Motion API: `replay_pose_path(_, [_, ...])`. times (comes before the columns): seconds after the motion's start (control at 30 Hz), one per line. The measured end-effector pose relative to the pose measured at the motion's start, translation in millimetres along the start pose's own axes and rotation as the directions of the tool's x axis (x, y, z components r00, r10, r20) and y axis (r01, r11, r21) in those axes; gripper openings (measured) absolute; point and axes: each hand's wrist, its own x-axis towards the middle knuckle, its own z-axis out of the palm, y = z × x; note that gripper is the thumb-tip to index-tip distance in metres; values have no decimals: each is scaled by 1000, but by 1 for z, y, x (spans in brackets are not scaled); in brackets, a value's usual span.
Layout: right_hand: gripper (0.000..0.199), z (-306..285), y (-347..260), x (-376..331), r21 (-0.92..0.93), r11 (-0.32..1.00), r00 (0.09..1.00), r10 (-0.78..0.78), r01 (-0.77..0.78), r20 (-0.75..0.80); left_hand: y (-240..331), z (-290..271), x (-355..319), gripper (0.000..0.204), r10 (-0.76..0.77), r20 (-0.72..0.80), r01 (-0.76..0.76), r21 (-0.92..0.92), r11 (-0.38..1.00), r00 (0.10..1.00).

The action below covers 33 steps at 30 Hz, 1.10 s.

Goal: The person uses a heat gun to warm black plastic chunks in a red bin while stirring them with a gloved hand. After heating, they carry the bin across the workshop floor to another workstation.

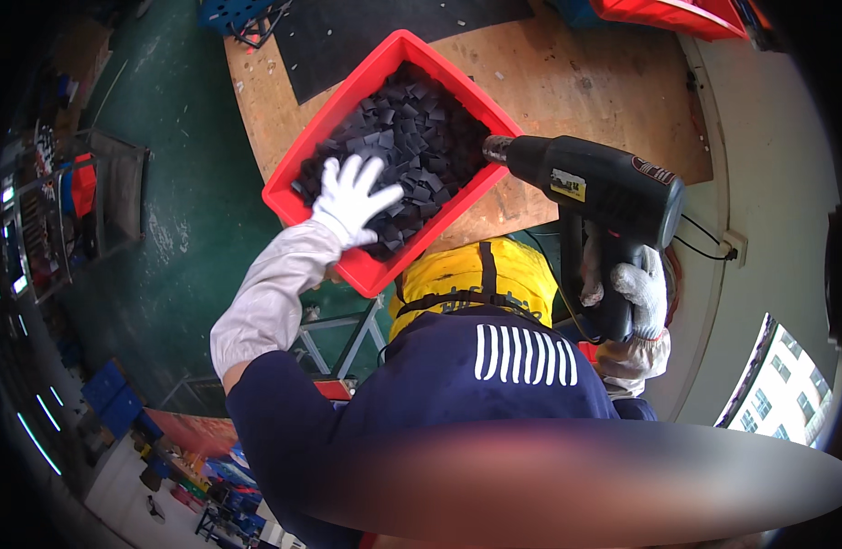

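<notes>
A red plastic bin (pixel 291 148) full of small black pieces (pixel 410 128) sits tilted at an angle on the wooden table. My left hand (pixel 353 199), in a white glove, is over the bin's near left part with its fingers spread, at or just above the pieces; contact cannot be made out. To the right, my right hand (pixel 642 291), also gloved, is closed round the handle of a black heat gun (pixel 590 183). Its metal nozzle points left at the bin's right rim, above the pieces.
Under the bin is a wooden table (pixel 613 101) with a black mat (pixel 348 41). A blue basket (pixel 230 13) stands far left, another red bin (pixel 672 14) far right. A cord (pixel 700 249) runs to a wall socket (pixel 734 248). A metal rack (pixel 105 197) stands left.
</notes>
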Motion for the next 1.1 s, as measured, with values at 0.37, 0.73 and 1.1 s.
replay_pose_path(0.37, [76, -2, 3, 6, 119, 986, 985, 101, -118, 138, 13, 95, 107, 57, -331, -132, 268, -350, 898, 935])
replay_pose_path(0.73, [70, 14, -2, 1, 55, 997, 991, 54, -61, 121, -35, 7, 25, 78, -323, -6, 184, -810, 556, 947])
replay_pose_path(1.1, [70, 19, 2, -6, 85, 996, 993, -11, 1, 118, -55, 1, 181, 56, -615, -144, 460, -538, 706, 776])
